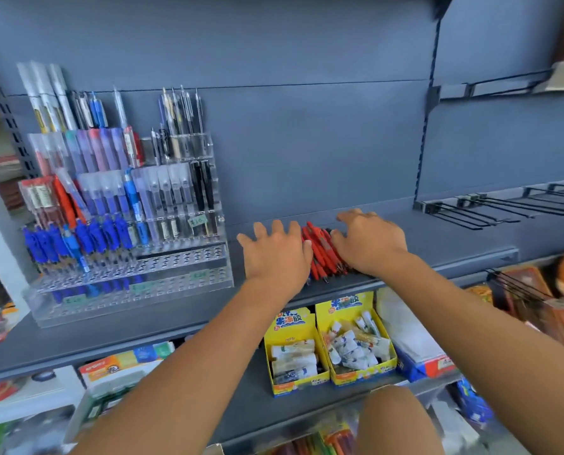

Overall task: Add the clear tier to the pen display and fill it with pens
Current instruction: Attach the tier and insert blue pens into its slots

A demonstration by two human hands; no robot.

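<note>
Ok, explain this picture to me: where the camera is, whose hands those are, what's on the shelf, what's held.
There is no machine here: a person works with bare hands, and the one camera sits on their head, looking forward and down. The left hand and right hand rest against either side of a pile of red pens lying on the grey shelf, fingers loose; nothing is lifted. To the left stands the clear pen display, its back rows full of pens, its front tiers mostly empty. Yellow boxes sit one level lower.
</note>
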